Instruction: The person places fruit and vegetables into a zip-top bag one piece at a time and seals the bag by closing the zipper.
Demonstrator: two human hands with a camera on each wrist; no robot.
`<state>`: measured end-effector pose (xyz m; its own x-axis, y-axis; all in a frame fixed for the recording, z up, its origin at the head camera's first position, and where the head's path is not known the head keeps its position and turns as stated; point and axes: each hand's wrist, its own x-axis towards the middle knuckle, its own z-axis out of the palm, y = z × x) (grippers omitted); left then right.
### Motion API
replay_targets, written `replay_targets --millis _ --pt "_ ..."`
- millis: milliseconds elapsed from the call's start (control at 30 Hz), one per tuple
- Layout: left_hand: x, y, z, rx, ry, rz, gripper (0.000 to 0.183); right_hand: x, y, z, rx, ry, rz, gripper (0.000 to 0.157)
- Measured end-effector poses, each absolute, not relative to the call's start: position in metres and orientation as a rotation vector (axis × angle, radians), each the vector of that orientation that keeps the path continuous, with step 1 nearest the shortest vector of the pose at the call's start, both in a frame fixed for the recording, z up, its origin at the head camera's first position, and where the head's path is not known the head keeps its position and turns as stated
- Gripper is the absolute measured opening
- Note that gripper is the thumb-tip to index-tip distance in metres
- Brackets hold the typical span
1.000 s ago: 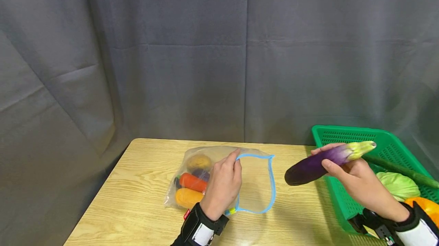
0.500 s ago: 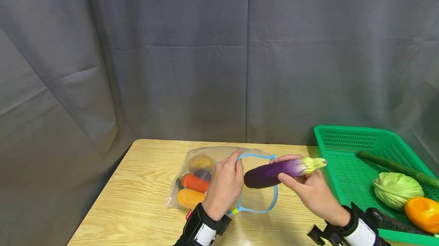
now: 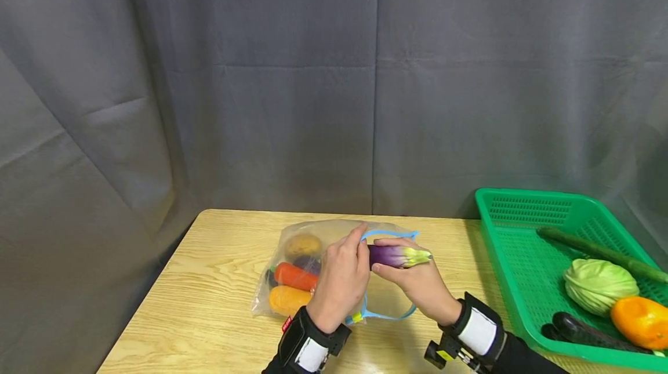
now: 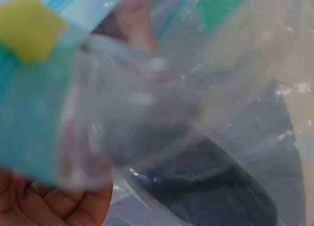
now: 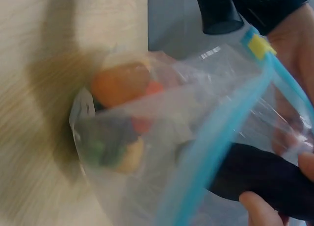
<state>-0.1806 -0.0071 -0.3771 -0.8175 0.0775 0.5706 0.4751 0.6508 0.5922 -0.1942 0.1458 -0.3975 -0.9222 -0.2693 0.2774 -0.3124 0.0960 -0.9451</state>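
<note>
A clear zip bag (image 3: 319, 227) with a blue-edged mouth lies on the wooden table. Inside it show a red-orange carrot-like piece (image 3: 295, 276), a yellow-orange elongated piece (image 3: 286, 300), a round tan piece (image 3: 302, 244) and dark purple pieces. My left hand (image 3: 339, 281) grips the bag by its mouth edge, fingers curled there. In my right hand (image 3: 420, 284) is an eggplant (image 3: 390, 256), held near its pale green stem end. Its dark end (image 5: 255, 172) points through the blue opening into the bag in the right wrist view; the head view hides that end behind my left hand.
To the right stands a green plastic basket (image 3: 501, 281) holding a cucumber (image 3: 600, 251), a cabbage (image 3: 600, 286), an orange rounded vegetable (image 3: 641, 322) and dark elongated vegetables (image 3: 584, 330). A yellow slider (image 5: 261, 45) sits on the bag's blue edge. Grey curtain hangs behind the table (image 3: 182, 281).
My right hand has carried the eggplant leftward from beside the basket to the bag's mouth, its dark end now inside. The left hand has kept its grip on the bag.
</note>
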Motion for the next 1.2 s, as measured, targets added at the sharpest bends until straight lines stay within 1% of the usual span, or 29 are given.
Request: replay_targets --millis 167,267,400,467,500,567,733,833,933,1033,1200 --pt "-0.182 -0.008 -0.377 -0.429 -2.353 -1.033 0.031 -0.202 0.13 -0.401 0.651 -2.209 2.275 0.037" --pt "-0.182 -0.008 -0.377 -0.435 -2.34 -1.024 0.03 -0.209 0.123 -0.404 0.571 -2.151 2.436 0.033" --pt "-0.182 -0.009 -0.377 -0.437 -2.328 -1.022 0.03 -0.217 0.117 -0.41 0.418 -2.271 2.355 0.026" --pt "-0.182 -0.009 -0.378 -0.44 -2.324 -1.022 0.03 -0.22 0.115 -0.413 0.411 -2.354 2.263 0.023" --pt "-0.182 -0.009 -0.377 -0.444 -2.322 -1.025 0.03 -0.221 0.114 -0.415 0.428 -2.395 2.215 0.024" --pt "-0.182 -0.009 -0.377 -0.452 -2.317 -1.026 0.03 -0.223 0.113 -0.416 0.496 -2.479 2.113 0.019" --pt "-0.182 -0.009 -0.377 -0.464 -2.311 -1.028 0.029 -0.226 0.111 -0.422 0.741 -2.655 1.781 0.014" --pt "-0.181 -0.009 -0.376 -0.465 -2.308 -1.032 0.029 -0.227 0.111 -0.426 0.883 -2.696 1.55 0.007" --pt "-0.181 -0.008 -0.376 -0.474 -2.298 -1.033 0.029 -0.226 0.112 -0.429 1.009 -2.691 1.416 0.011" --pt "-0.182 -0.008 -0.376 -0.482 -2.28 -1.027 0.028 -0.224 0.113 -0.427 1.047 -2.695 1.406 0.015" --pt "-0.182 -0.011 -0.376 -0.477 -2.295 -1.032 0.029 -0.218 0.115 -0.413 0.989 -2.746 1.476 0.016"
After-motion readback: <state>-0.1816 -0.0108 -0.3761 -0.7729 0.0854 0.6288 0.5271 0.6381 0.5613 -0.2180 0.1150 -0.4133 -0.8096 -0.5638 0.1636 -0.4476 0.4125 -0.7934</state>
